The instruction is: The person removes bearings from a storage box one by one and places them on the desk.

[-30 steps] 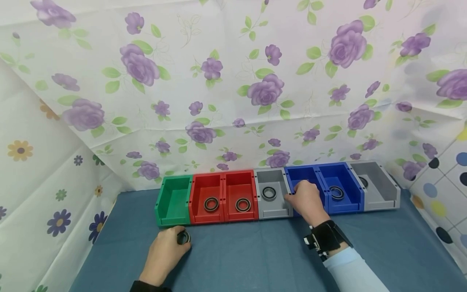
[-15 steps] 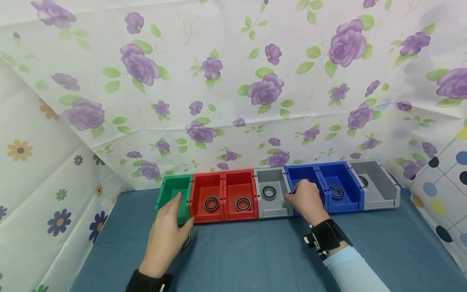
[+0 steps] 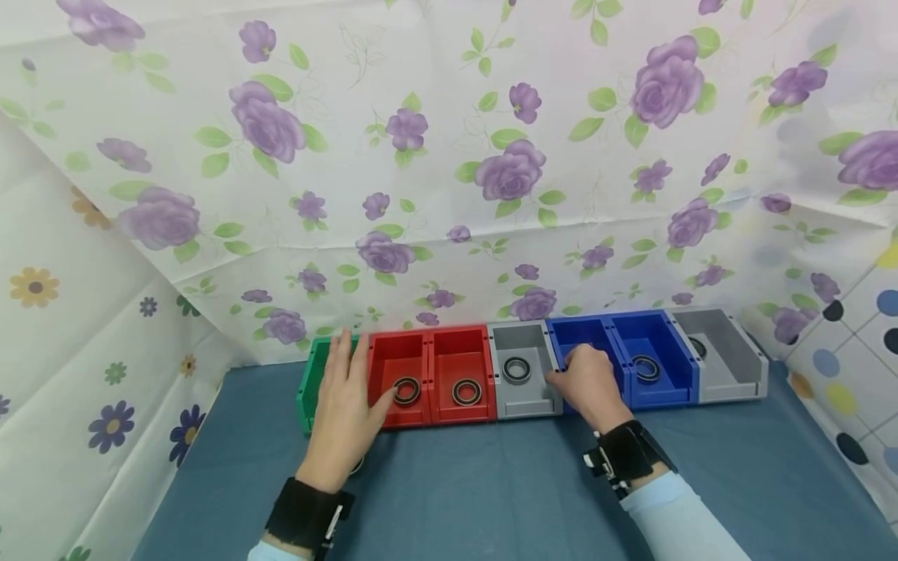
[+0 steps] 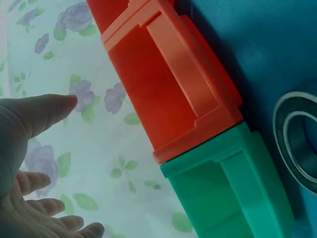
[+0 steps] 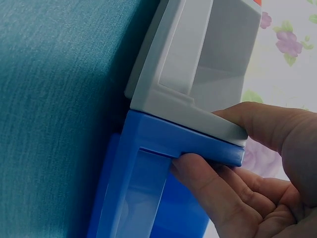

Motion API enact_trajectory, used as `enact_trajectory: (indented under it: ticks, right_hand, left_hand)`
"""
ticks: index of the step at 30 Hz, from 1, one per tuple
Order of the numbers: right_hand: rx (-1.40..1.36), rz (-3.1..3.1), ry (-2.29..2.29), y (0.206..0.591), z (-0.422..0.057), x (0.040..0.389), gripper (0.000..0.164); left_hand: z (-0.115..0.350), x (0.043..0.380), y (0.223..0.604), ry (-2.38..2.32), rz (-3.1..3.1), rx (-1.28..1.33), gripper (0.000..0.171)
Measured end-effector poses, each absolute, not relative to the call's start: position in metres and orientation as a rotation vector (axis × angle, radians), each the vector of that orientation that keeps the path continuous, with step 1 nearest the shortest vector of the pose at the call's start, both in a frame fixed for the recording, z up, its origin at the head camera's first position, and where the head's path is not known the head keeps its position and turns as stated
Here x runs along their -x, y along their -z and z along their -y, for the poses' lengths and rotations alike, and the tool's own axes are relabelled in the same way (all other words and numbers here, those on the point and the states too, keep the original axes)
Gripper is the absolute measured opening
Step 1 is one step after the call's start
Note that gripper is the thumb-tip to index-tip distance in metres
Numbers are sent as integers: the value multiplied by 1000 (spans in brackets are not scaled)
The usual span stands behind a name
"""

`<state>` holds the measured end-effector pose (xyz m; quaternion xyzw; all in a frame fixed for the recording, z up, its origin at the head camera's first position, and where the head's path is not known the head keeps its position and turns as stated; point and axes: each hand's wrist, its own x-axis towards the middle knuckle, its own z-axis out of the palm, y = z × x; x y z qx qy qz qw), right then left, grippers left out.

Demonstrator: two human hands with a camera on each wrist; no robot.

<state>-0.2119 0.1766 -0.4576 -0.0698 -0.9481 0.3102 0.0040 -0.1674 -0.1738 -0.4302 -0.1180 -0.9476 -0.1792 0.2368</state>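
My left hand (image 3: 344, 409) is held with spread, straight fingers over the green bin (image 3: 317, 382), hiding much of it. A ball bearing (image 4: 281, 131) lies on the cloth in front of that bin; in the head view the wrist covers most of it. With thumb and fingers, my right hand (image 3: 588, 386) pinches the adjoining side walls of the middle grey bin (image 5: 148, 96) and the left blue bin (image 5: 185, 136). The thumb is on the grey side, the fingers on the blue. Inside the grey bin rests another bearing (image 3: 517, 371).
Two red bins (image 3: 459, 343) each contain a bearing. The right blue bin (image 3: 634, 323) and the far-right grey bin (image 3: 737, 358) also hold one each. All bins stand side by side on a blue cloth (image 3: 484, 491), before a flowered sheet (image 3: 435, 195).
My left hand has let go of the bearing, leaving it on the cloth, then spread its fingers and moved forward and slightly right over the green bin. The right hand keeps its grip unmoved.
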Motion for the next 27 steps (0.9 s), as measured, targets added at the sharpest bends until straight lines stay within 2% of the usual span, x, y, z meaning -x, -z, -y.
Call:
enact_trajectory:
  ticks: [8,18,27]
  right_hand:
    - [212,2968,-970,457,-177,212,47]
    - [226,2971,-972,458,-177,212,48]
    - [220,2966,-985,457,-176,212,47]
  left_hand:
    - [165,183,438,487,2604,375,102]
    - [159,196,449,578,2695,369,111]
    - [156,204,459,655,2777,383,103]
